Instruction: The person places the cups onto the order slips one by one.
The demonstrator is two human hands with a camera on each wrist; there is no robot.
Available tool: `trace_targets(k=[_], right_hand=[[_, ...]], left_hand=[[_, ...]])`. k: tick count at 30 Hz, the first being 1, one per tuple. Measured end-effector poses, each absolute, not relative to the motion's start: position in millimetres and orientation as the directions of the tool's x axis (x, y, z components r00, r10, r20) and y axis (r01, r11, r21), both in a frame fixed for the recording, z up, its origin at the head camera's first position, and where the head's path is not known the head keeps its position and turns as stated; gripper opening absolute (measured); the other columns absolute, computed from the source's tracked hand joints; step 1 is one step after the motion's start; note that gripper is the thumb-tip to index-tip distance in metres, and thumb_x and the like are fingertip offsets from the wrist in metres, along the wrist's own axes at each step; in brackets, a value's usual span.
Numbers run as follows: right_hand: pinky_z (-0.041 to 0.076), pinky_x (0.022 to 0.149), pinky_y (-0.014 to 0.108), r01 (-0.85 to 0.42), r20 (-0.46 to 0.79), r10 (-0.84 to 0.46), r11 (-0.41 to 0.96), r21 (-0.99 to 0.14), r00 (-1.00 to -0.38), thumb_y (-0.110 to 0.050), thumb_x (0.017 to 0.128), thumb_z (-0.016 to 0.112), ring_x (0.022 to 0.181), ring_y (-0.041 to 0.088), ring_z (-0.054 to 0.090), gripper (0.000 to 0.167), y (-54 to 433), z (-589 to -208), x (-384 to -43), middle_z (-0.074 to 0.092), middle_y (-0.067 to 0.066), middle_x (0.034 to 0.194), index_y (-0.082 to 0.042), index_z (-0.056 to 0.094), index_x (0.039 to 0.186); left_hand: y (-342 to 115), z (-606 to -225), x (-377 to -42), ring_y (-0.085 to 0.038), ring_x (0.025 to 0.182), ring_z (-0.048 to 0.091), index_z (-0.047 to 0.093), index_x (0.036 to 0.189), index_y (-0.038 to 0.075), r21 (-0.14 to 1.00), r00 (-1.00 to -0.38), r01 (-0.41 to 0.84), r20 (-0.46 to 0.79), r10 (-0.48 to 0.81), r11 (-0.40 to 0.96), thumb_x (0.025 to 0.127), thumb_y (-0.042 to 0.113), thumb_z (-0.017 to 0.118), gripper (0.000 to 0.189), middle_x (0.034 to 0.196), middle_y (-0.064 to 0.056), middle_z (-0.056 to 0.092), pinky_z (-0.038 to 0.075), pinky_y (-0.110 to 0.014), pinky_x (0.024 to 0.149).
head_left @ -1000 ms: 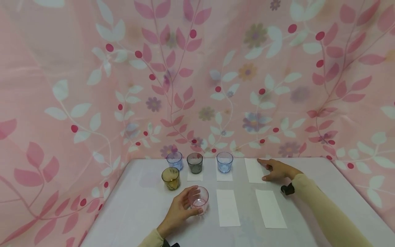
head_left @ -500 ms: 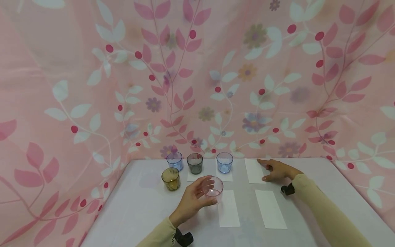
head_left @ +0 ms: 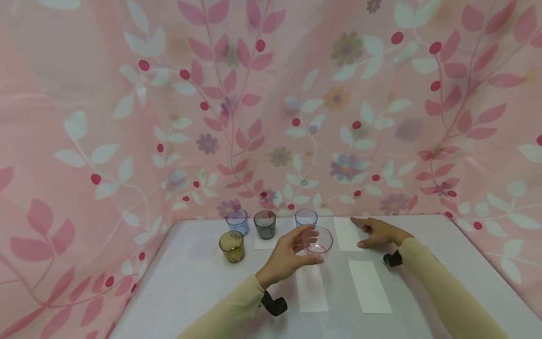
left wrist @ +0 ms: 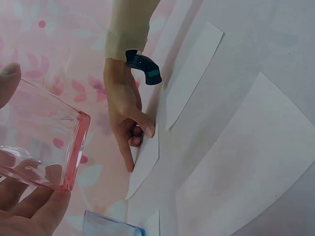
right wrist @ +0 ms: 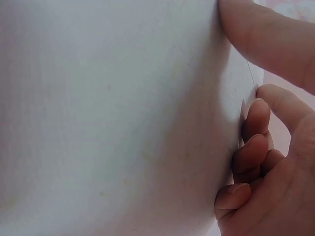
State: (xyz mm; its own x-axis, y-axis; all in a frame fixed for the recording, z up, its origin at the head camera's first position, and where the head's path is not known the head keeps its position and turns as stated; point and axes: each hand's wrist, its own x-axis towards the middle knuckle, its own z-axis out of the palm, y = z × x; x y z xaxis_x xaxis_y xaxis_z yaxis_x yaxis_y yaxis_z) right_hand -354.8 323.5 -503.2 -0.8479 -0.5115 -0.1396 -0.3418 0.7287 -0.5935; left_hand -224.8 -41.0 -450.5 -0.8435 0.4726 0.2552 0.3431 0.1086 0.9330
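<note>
My left hand (head_left: 284, 256) grips a clear pink glass (head_left: 322, 240) and holds it above the table, in front of a blue glass (head_left: 306, 217). Thumb and fingers are on opposite sides of the pink glass in the left wrist view, and its thick pink base (left wrist: 78, 150) shows there. Farther right, my right hand (head_left: 378, 232) rests at a white paper rectangle (head_left: 346, 235) at the back of the table. Its index finger and thumb stretch out and touch the paper, while the other fingers are bent beneath the palm.
A second blue glass (head_left: 237, 222), a grey glass (head_left: 265, 225) and an olive glass (head_left: 232, 246) stand at the back left of the white table (head_left: 182, 282). Two more paper rectangles lie in front, one at the middle (head_left: 312, 292) and another paper (head_left: 370, 287) to its right. A floral curtain hangs behind.
My left hand has lifted the pink glass from the table and carried it right and toward the back. The right hand has stayed in place at the paper.
</note>
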Motion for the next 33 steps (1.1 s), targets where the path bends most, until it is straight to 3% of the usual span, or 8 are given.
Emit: trace_targets(k=[7,18,24,27,33], right_hand=[[0.036,0.079,0.034,-0.337,-0.144,-0.503,0.739,-0.584,-0.853,-0.031,0.084,0.091,0.086,0.019,0.04,0.099,323,-504,-356,0.044,0.006,0.095,-0.004,0.037,0.163],[0.036,0.078,0.031,-0.347,-0.13,-0.512,0.726,-0.593,-0.849,-0.03,0.084,0.09,0.083,0.017,0.041,0.098,324,-503,-358,0.046,0.006,0.093,-0.003,0.039,0.163],[0.037,0.077,0.034,-0.317,-0.147,-0.492,0.733,-0.602,-0.858,-0.03,0.084,0.09,0.085,0.019,0.042,0.097,322,-505,-356,0.047,0.007,0.095,-0.006,0.039,0.163],[0.037,0.075,0.034,-0.311,-0.15,-0.492,0.728,-0.61,-0.858,-0.029,0.084,0.091,0.083,0.019,0.041,0.097,321,-505,-356,0.046,0.007,0.093,-0.006,0.039,0.163],[0.04,0.082,0.038,-0.287,-0.165,-0.466,0.748,-0.599,-0.869,-0.031,0.082,0.092,0.09,0.022,0.045,0.097,323,-505,-359,0.05,0.009,0.1,-0.006,0.042,0.162]], left_hand=[[-29,-447,-236,-0.033,0.14,0.061,0.051,0.156,0.018,0.941,-0.847,0.323,0.238,0.476,0.104,0.089,0.018,0.088,0.077,0.147,-0.001,0.067,0.048,-0.031,0.118],[-10,-443,-252,-0.027,0.136,0.064,0.052,0.156,0.017,0.932,-0.84,0.344,0.25,0.481,0.116,0.088,0.019,0.089,0.077,0.147,-0.007,0.067,0.05,-0.034,0.116],[2,-443,-263,-0.035,0.135,0.064,0.051,0.156,0.014,0.939,-0.841,0.329,0.244,0.483,0.098,0.089,0.017,0.088,0.077,0.146,-0.006,0.067,0.05,-0.04,0.117],[9,-442,-268,-0.03,0.134,0.065,0.052,0.156,0.018,0.944,-0.844,0.315,0.23,0.484,0.101,0.089,0.016,0.088,0.076,0.147,-0.006,0.066,0.051,-0.038,0.115],[20,-440,-278,-0.033,0.135,0.064,0.053,0.155,0.021,0.943,-0.854,0.305,0.208,0.477,0.134,0.09,0.02,0.088,0.074,0.15,-0.01,0.064,0.051,-0.042,0.116]])
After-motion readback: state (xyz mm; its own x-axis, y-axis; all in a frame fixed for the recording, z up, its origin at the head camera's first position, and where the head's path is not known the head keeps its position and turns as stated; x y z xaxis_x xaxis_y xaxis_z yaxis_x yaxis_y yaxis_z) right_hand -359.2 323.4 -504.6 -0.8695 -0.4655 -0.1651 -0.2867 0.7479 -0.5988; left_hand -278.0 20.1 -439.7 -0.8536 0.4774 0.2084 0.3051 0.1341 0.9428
